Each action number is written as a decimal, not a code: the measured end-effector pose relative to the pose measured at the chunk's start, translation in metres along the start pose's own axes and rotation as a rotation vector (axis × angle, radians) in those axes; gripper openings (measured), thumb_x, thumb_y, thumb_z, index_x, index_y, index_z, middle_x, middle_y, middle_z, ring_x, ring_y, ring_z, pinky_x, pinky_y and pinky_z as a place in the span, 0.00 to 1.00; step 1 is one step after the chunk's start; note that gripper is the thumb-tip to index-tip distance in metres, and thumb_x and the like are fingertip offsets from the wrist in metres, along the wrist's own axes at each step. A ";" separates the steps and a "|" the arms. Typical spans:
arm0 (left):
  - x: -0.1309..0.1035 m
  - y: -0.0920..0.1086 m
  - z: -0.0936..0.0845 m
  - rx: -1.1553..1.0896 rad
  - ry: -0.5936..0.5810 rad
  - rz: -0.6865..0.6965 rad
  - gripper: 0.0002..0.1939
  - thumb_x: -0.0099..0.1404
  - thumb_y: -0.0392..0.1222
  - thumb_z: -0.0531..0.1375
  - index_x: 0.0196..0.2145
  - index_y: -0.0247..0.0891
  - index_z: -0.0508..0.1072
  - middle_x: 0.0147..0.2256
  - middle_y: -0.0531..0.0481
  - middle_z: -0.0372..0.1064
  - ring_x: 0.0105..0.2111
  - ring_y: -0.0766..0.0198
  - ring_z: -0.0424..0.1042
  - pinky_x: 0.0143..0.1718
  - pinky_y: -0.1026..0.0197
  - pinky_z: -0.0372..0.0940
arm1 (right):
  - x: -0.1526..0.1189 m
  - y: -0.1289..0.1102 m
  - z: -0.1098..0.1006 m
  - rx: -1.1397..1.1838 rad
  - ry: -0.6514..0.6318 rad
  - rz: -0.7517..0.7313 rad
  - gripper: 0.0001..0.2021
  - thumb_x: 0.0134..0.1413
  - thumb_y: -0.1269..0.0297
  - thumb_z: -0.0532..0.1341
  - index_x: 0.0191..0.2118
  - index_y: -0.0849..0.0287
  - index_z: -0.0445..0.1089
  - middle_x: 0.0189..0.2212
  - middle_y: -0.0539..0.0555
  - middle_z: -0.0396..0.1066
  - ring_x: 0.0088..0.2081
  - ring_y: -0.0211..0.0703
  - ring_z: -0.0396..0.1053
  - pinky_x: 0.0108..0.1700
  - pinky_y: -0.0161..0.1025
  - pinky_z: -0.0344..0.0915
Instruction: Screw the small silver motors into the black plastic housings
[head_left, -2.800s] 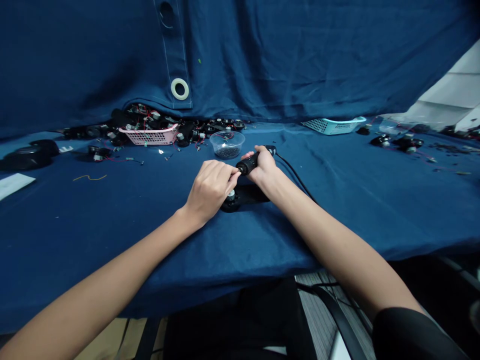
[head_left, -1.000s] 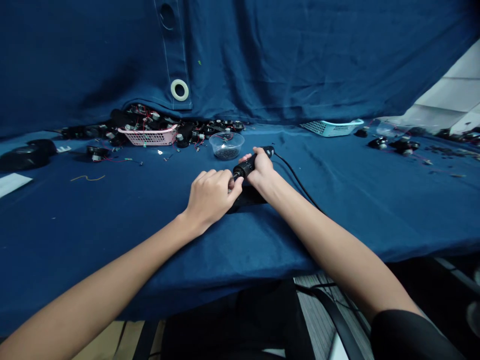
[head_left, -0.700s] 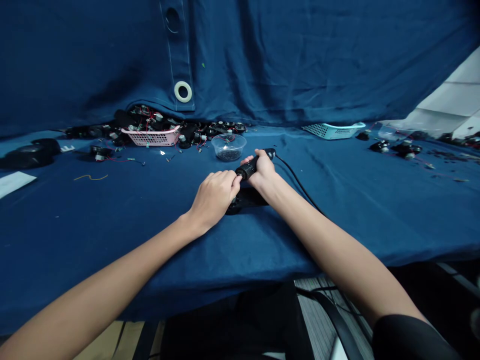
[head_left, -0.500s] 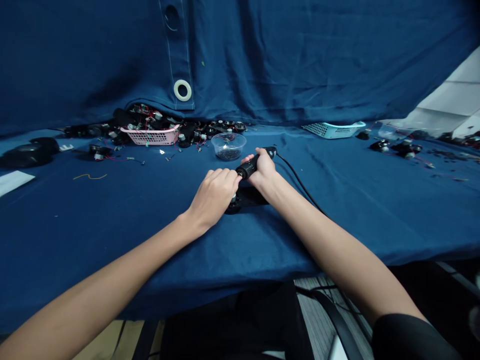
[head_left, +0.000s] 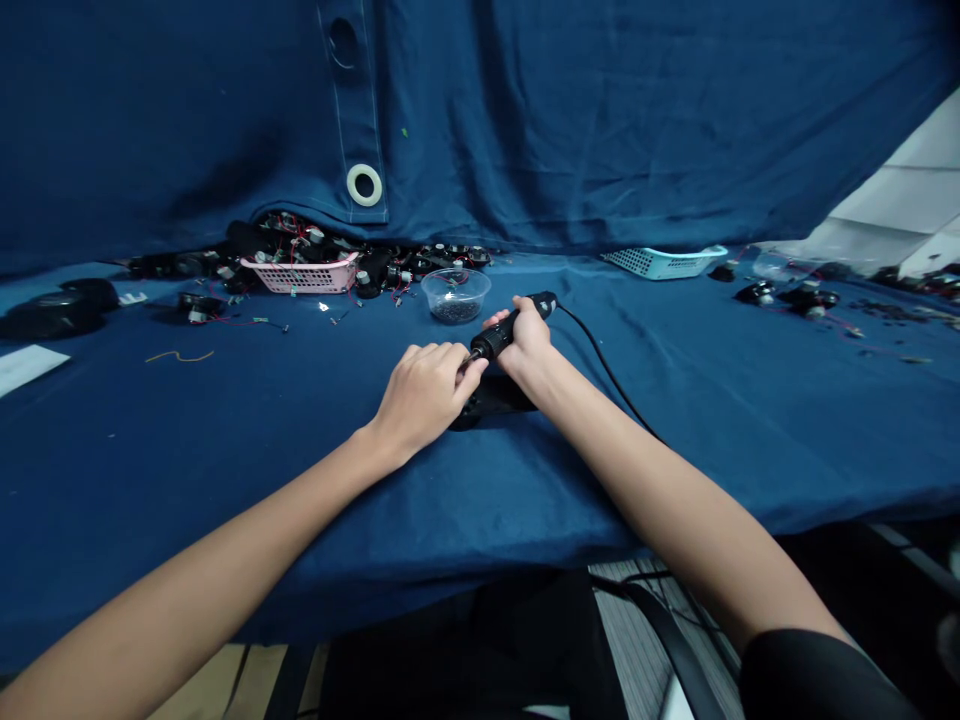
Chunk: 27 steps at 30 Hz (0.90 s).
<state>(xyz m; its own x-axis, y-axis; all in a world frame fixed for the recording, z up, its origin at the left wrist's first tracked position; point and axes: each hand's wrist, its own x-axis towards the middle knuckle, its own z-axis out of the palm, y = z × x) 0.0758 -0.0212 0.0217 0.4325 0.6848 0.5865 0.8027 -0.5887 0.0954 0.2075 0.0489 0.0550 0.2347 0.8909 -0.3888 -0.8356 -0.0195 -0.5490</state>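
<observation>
My right hand (head_left: pixel 528 334) is wrapped around a black corded electric screwdriver (head_left: pixel 493 338), tilted with its bit end down to the left. My left hand (head_left: pixel 424 395) is closed at the bit end, thumb and fingers together around the tip. What those fingers pinch is hidden. Directly below both hands, a flat black plastic part (head_left: pixel 501 396) lies on the blue cloth, its left end partly covered by my left hand.
Behind the hands stands a clear plastic bowl (head_left: pixel 455 296) of small dark pieces. A pink basket (head_left: pixel 301 275) heaped with black parts and red wires is at back left. A teal basket (head_left: pixel 665 263) sits at back right. The screwdriver's cord (head_left: pixel 611 372) runs right, under my forearm.
My left thumb has shifted out to the right beneath the bit, covering a pale piece that showed before. The screwdriver has moved slightly; my right hand keeps its grip.
</observation>
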 end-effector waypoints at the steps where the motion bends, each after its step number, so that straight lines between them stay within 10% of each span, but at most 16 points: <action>1: 0.000 0.001 0.000 -0.011 -0.002 -0.023 0.16 0.74 0.46 0.51 0.31 0.37 0.68 0.29 0.51 0.71 0.31 0.60 0.69 0.36 0.57 0.56 | 0.001 0.000 0.000 0.000 0.001 -0.007 0.13 0.62 0.67 0.55 0.26 0.57 0.54 0.15 0.43 0.56 0.16 0.29 0.56 0.18 0.27 0.61; 27: 0.000 0.002 0.002 -0.102 0.005 -0.045 0.16 0.75 0.40 0.48 0.32 0.37 0.70 0.32 0.51 0.74 0.34 0.61 0.71 0.42 0.55 0.57 | -0.005 0.001 0.002 0.018 -0.019 -0.105 0.13 0.62 0.67 0.56 0.25 0.57 0.55 0.15 0.43 0.57 0.17 0.29 0.57 0.18 0.27 0.61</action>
<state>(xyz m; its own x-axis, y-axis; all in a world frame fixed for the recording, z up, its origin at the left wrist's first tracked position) 0.0786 -0.0216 0.0208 0.3952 0.7094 0.5835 0.7750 -0.5986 0.2029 0.2047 0.0454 0.0576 0.3125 0.8959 -0.3157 -0.8158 0.0829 -0.5723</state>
